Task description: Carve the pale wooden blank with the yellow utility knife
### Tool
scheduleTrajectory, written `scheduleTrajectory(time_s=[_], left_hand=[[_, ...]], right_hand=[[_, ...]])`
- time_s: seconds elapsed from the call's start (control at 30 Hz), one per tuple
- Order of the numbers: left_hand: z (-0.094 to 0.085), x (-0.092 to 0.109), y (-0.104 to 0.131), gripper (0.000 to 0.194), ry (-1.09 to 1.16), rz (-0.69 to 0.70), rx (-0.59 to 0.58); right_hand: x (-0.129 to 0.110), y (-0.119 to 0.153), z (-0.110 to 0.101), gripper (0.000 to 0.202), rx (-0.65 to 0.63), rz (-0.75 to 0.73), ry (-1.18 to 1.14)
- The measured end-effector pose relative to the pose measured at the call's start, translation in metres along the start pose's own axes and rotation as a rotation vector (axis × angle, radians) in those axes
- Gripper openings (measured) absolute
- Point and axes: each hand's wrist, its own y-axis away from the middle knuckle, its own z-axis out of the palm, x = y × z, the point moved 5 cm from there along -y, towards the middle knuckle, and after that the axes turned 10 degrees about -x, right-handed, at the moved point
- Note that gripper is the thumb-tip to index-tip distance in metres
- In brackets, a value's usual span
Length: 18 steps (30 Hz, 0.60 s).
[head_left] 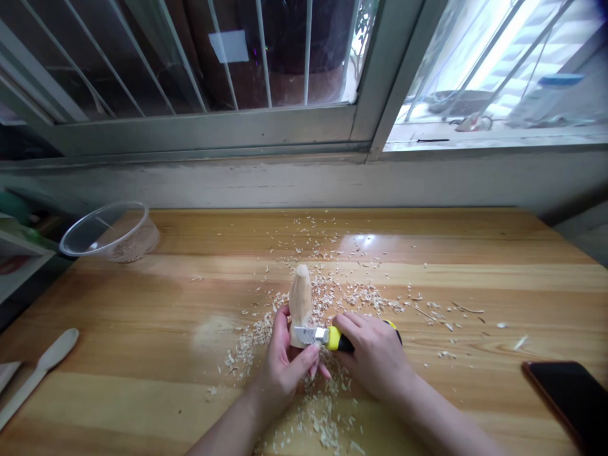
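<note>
My left hand (284,362) is closed around the lower end of a pale carved piece of wood (300,294), which points away from me with its narrowed tip at the far end. A yellow and black utility knife (335,339) is gripped in my right hand (373,348). Its short metal blade (304,334) lies across the wood near the base, and my left thumb is close beside the blade. Pale wood shavings (327,418) are scattered over the tabletop under and around both hands.
The wooden table (142,329) runs back to a wall below barred windows. A clear plastic bowl (137,237) stands at the back left. On the left lies a wooden spoon (47,364); a dark phone (572,396) lies at the right edge.
</note>
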Motion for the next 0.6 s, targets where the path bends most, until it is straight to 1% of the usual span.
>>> scheduleTrajectory(time_s=[0.13, 0.23, 0.37, 0.47, 0.6], left_hand=[[0.0001, -0.0013, 0.0002, 0.049, -0.006, -0.01, -0.016], [0.0005, -0.0024, 0.0001, 0.049, -0.004, -0.031, -0.029], [0.0, -0.0034, 0.0004, 0.048, -0.032, -0.063, 0.025], [0.0021, -0.0018, 0.0, 0.048, -0.014, -0.03, 0.053], [0.0023, 0.0012, 0.0005, 0.047, 0.006, 0.024, 0.088]], right_hand=[[0.0015, 0.0003, 0.0002, 0.015, -0.035, -0.004, -0.012], [0.0004, 0.0004, -0.0017, 0.017, 0.003, 0.007, 0.0], [-0.0031, 0.0001, -0.0035, 0.019, 0.068, 0.013, 0.018], [-0.003, -0.0007, -0.0036, 0.018, 0.062, 0.022, -0.001], [-0.0005, -0.0016, -0.0039, 0.013, 0.007, 0.012, -0.032]])
